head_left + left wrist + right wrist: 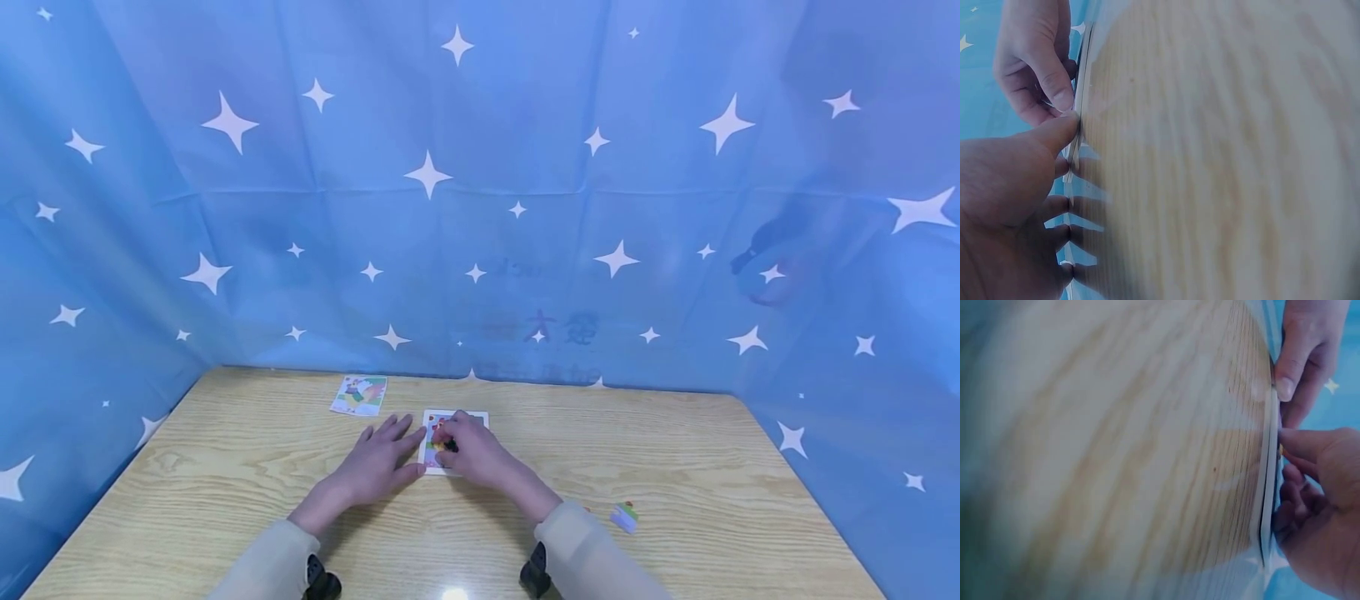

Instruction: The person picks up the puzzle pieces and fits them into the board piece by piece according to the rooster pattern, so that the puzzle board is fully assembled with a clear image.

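A small white-framed jigsaw puzzle (428, 463) with a colourful picture lies flat near the middle of the table. My right hand (474, 450) is over it, thumb and forefinger pinching a puzzle piece close against the picture; the hand hides much of the piece and of the puzzle's right side. In the right wrist view a bit of yellow shows between the fingertips of the right hand (1325, 500). My left hand (378, 462) lies palm down with fingers spread, its thumb and forefinger at the frame's left edge.
A square picture card (360, 395) lies at the back left of the table (675, 450). A loose puzzle piece (625, 517) is at the right, beside my right sleeve (585, 542), with a sliver of another thing peeking out there. A blue star-patterned curtain (480, 225) surrounds the table.
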Available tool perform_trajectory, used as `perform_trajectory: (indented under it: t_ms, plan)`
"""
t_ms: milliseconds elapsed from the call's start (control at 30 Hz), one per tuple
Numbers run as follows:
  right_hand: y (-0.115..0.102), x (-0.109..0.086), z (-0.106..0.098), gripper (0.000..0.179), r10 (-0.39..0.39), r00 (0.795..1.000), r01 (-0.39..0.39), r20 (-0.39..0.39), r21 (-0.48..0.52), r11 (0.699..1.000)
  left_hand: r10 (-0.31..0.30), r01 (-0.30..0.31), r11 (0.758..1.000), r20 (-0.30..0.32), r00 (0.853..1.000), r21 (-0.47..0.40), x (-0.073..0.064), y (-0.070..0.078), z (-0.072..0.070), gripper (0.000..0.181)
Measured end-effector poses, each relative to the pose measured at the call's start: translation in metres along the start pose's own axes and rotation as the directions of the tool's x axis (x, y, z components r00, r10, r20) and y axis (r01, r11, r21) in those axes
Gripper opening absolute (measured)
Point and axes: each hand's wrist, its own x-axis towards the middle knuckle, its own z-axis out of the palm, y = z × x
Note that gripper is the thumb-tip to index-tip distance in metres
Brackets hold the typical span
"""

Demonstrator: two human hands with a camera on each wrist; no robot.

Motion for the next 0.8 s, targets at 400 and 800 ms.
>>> perform_trajectory:
  t_ms: [400,800]
  plan:
    - [0.0051,-0.0017,0.0001,0.018,-0.023,1.0,0.023,0.004,0.053,0.998,-0.023,0.023,1.0,0.011,1.0,0.003,-0.0003,0.0016,-0.0015,0.058]
    - [0.0063,-0.0026,0.003,0.019,-0.08,0.997,0.081,-0.007,0.081,0.993,-0.019,0.019,1.0,0.019,1.0,0.009,-0.0014,0.0015,-0.003,0.059]
